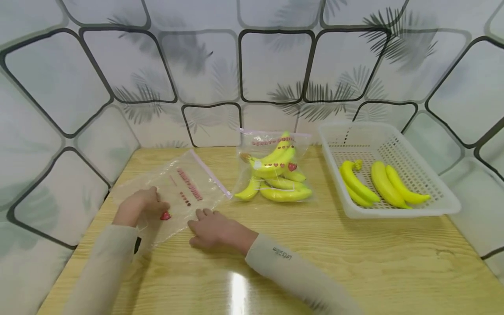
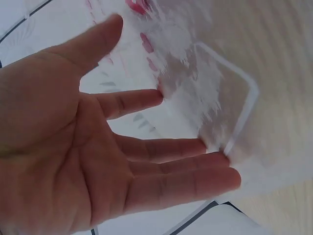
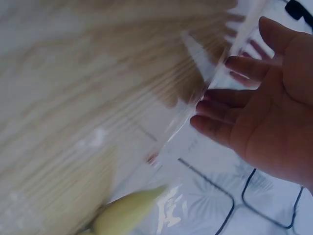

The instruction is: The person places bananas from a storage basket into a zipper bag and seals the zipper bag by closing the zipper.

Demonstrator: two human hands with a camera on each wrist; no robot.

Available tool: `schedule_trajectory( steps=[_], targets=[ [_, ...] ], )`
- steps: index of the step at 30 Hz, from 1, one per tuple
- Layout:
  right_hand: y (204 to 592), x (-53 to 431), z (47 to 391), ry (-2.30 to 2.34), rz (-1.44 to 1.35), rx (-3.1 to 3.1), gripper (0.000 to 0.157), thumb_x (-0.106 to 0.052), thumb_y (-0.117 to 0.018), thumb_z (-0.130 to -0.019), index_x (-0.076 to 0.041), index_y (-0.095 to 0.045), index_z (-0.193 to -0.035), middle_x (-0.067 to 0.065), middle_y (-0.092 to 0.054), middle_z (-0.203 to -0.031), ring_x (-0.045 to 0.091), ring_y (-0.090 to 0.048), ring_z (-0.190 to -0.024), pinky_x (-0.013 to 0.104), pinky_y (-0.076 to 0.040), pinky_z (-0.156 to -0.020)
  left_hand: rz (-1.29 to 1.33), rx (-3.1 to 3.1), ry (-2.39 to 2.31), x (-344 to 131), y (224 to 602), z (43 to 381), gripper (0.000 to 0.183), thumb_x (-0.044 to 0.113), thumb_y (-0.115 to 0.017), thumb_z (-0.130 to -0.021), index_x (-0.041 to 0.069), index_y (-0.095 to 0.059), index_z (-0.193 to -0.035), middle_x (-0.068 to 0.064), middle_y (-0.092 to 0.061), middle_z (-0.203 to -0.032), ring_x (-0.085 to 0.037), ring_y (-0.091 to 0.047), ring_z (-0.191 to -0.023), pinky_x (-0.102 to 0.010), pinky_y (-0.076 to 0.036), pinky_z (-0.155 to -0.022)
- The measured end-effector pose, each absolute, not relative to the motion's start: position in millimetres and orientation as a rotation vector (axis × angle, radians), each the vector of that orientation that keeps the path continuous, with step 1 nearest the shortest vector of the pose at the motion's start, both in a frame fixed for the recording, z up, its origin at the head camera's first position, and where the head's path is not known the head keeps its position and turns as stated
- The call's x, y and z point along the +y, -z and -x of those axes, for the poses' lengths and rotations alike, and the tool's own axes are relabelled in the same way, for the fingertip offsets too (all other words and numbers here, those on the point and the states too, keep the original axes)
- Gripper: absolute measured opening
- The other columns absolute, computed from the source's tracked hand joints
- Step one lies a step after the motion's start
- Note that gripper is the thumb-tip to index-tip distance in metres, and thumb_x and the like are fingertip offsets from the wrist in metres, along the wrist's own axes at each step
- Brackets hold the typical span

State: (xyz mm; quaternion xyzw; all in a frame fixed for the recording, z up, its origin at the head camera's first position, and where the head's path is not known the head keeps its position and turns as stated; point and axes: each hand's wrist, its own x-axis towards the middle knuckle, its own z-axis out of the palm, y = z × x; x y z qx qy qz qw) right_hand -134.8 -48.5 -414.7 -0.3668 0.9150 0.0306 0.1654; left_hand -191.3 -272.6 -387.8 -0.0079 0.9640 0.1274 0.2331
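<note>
While I'm running this remotely, the clear printed zip bag (image 1: 179, 201) is lying on the wood-grain table (image 1: 354, 267), left of centre. My left hand (image 1: 141, 205) is touching it with loose fingers, not gripping, and my right hand (image 1: 214, 229) is resting by its edge, fingers relaxed too. A banana-filled zip bag (image 1: 275, 175) is sitting just right, and a white plastic basket (image 1: 401, 213) is holding more bananas (image 1: 383, 183) beyond that.
</note>
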Motion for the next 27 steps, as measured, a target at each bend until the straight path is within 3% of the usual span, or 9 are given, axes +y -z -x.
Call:
schedule_trajectory(
  steps=[6,14,21,27],
  targets=[
    [418.8,-32.3,145.5,-0.001,0.976,2.614,0.056,-0.043,-0.047,-0.102,-0.027,-0.035,-0.154,0.016,-0.024,-0.162,0.03,-0.023,-0.149,0.043,-0.024,-0.119,0.073,2.651,-0.355,-267.8,390.9,193.5,0.073,0.031,-0.071,-0.09,-0.017,-0.033,-0.129,-0.033,-0.05,-0.107,-0.04,-0.052,-0.096,-0.05,-0.048,-0.086],
    [417.0,-23.2,142.3,0.026,1.064,2.607,0.053,-0.039,-0.049,-0.102,-0.025,-0.041,-0.152,0.009,-0.032,-0.159,0.029,-0.029,-0.146,0.044,-0.029,-0.117,-0.027,2.639,-0.328,-270.2,387.9,195.5,0.084,0.031,-0.07,-0.092,-0.016,-0.022,-0.142,-0.05,-0.031,-0.129,-0.059,-0.039,-0.12,-0.066,-0.039,-0.098],
    [422.7,-17.5,141.8,0.091,1.125,2.578,0.054,-0.036,-0.051,-0.101,-0.019,-0.041,-0.152,0.007,-0.031,-0.16,0.026,-0.029,-0.147,0.038,-0.03,-0.117,-0.093,2.666,-0.331,-276.5,394.9,204.7,0.078,0.028,-0.074,-0.089,-0.014,-0.03,-0.138,-0.042,-0.043,-0.12,-0.053,-0.045,-0.114,-0.063,-0.042,-0.095],
    [419.9,-22.6,139.0,0.063,1.163,2.602,0.053,-0.036,-0.054,-0.1,-0.014,-0.044,-0.147,0.007,-0.035,-0.157,0.025,-0.033,-0.145,0.034,-0.032,-0.115,-0.178,2.703,-0.341,-282.3,395.6,213.0,0.078,0.024,-0.074,-0.088,-0.014,-0.031,-0.141,-0.044,-0.042,-0.128,-0.055,-0.042,-0.122,-0.064,-0.038,-0.1]
  ],
)
